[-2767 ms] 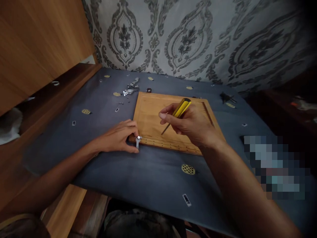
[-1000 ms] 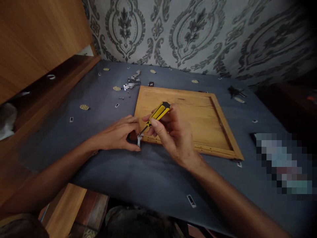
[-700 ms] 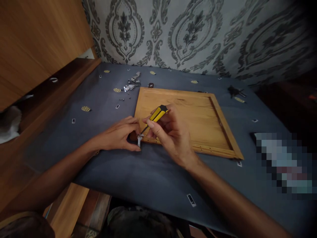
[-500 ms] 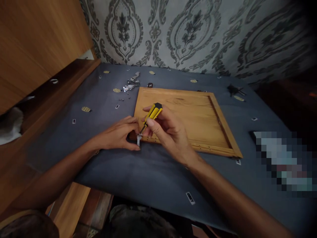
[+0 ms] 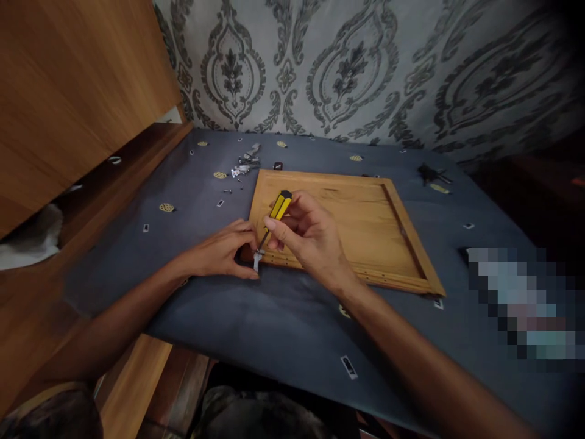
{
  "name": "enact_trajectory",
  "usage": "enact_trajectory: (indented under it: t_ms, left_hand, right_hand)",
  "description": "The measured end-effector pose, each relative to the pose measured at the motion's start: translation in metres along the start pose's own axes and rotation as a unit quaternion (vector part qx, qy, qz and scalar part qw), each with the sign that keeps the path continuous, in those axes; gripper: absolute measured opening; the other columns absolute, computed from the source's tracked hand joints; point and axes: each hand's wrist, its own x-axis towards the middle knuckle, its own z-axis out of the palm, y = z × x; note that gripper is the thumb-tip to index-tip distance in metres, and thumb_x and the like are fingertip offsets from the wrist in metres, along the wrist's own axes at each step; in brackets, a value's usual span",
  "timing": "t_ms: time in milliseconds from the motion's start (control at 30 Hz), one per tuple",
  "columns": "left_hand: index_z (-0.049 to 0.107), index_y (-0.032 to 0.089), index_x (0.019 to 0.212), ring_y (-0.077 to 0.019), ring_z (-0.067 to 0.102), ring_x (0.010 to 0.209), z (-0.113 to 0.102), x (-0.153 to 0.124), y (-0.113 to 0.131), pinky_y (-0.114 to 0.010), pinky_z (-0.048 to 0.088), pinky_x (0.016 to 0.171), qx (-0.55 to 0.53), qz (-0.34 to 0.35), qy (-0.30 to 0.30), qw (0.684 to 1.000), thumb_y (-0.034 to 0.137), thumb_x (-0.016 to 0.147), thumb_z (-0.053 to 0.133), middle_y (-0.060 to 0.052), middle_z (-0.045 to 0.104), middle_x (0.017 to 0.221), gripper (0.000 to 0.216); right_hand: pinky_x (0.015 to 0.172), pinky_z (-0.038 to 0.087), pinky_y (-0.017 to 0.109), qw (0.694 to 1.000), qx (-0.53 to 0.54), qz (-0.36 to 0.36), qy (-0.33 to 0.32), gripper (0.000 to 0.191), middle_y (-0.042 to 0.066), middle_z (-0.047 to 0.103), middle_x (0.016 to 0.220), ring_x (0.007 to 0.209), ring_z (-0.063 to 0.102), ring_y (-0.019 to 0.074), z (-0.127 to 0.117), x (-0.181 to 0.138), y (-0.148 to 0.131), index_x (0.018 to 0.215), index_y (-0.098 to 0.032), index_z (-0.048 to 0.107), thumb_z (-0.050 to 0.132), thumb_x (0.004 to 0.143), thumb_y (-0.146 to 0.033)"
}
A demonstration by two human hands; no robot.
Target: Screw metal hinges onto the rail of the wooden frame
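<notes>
Our right fingers (image 5: 284,232) grip a screwdriver (image 5: 280,205), its tip below them at the hinge (image 5: 256,262) our left fingers (image 5: 240,237) hold against the board (image 5: 354,222).

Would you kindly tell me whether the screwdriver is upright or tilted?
Tilted: the screwdriver slants in the right hand, its top further right in the picture than its tip.

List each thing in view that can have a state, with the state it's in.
Left hand: curled, thumb and fingers at the hinge.
Right hand: closed around the screwdriver.
Screwdriver: tilted, tip down at the hinge.
Hinge: at the panel's near-left corner.
Wooden panel: lying flat, recessed face up.
Metal parts: heaped loosely.
Screws: loose on the tablecloth.
Tablecloth: spread out.
</notes>
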Motion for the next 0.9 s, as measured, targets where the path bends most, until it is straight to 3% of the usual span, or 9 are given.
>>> enact_trajectory:
  t_ms: [133,300,433,500,667,900]
  left_hand:
    - [0.065,0.021,0.099,-0.028,0.057,0.115,-0.001,-0.0009,0.0007,-0.04,0.05,0.097,0.002,-0.001,-0.002,1.0,0.05,0.085,0.086,-0.007,0.064,0.116,0.039]
    - [0.062,0.021,0.095,-0.0252,0.057,0.108,-0.0013,-0.002,0.0035,-0.037,0.049,0.093,-0.009,0.001,0.011,1.0,0.048,0.086,0.086,-0.005,0.063,0.109,0.037]
    - [0.062,0.021,0.094,-0.0243,0.057,0.103,0.0001,-0.0028,0.0021,-0.035,0.049,0.088,-0.009,0.004,0.02,1.0,0.049,0.085,0.086,-0.004,0.062,0.104,0.038]
    - [0.063,0.021,0.095,-0.0254,0.058,0.107,0.0008,-0.0029,0.0003,-0.038,0.05,0.093,-0.006,0.006,0.019,1.0,0.05,0.085,0.087,-0.004,0.064,0.108,0.038]
    - [0.066,0.021,0.099,-0.0311,0.058,0.12,0.0006,-0.0025,-0.0029,-0.047,0.05,0.105,-0.008,0.005,0.012,1.0,0.053,0.084,0.086,-0.008,0.066,0.119,0.041]
    - [0.066,0.021,0.099,-0.0329,0.058,0.126,-0.0023,-0.0016,0.0032,-0.05,0.051,0.109,-0.021,-0.001,0.019,1.0,0.05,0.084,0.086,-0.009,0.066,0.129,0.038]
  right_hand:
    - [0.059,0.059,0.022,0.999,-0.006,-0.014,-0.042,0.039,-0.004,0.065,0.084,0.061,0.067,0.0074,-0.0047,-0.0005,-0.0025,0.111,-0.023,0.064,0.08,0.092,-0.054]
    - [0.05,0.053,0.019,1.0,-0.003,-0.001,-0.026,0.038,-0.003,0.068,0.088,0.056,0.063,0.0052,-0.0065,-0.0008,-0.0045,0.096,-0.022,0.064,0.087,0.085,-0.052]
    - [0.052,0.054,0.019,1.0,0.013,0.009,-0.016,0.045,-0.006,0.066,0.075,0.055,0.062,0.0067,-0.0045,-0.0003,-0.0054,0.085,-0.023,0.055,0.093,0.079,-0.047]
    - [0.054,0.056,0.021,1.0,0.014,0.0,-0.019,0.045,-0.006,0.066,0.075,0.057,0.063,0.0077,-0.0043,-0.0006,-0.0062,0.087,-0.023,0.055,0.092,0.079,-0.048]
    - [0.062,0.057,0.026,0.997,-0.04,-0.039,-0.058,0.038,-0.004,0.066,0.08,0.066,0.068,0.0107,-0.0063,-0.0026,-0.0094,0.116,-0.023,0.066,0.078,0.094,-0.051]
    - [0.058,0.056,0.025,0.996,-0.02,-0.01,-0.081,0.037,-0.006,0.064,0.071,0.061,0.065,0.0114,0.0024,0.0003,-0.0095,0.103,-0.022,0.061,0.079,0.092,-0.052]
